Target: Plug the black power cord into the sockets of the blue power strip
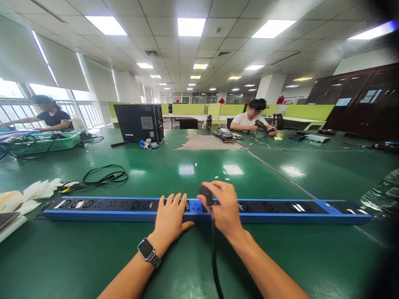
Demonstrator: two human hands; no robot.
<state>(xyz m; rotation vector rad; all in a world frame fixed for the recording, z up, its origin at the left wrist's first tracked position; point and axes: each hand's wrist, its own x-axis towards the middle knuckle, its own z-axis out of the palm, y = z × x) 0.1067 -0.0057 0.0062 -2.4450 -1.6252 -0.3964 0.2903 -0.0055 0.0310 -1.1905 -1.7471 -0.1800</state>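
Observation:
A long blue and black power strip (280, 209) lies across the green table (174, 170) in front of me. My left hand (170, 218), with a watch on the wrist, rests flat on the strip's near edge with its fingers stretched over the sockets. My right hand (222, 207) is closed round a black plug (206, 195) held at the strip's middle, just right of the left hand. The plug's black cable (214, 257) runs down toward me between my forearms.
A coiled black cable (102, 176) and white cloths (37, 191) lie at the left. A black computer case (139, 123) stands further back, with a green basket (46, 143) at far left. Two people sit at the table's far side. Plastic bags (382, 193) lie at right.

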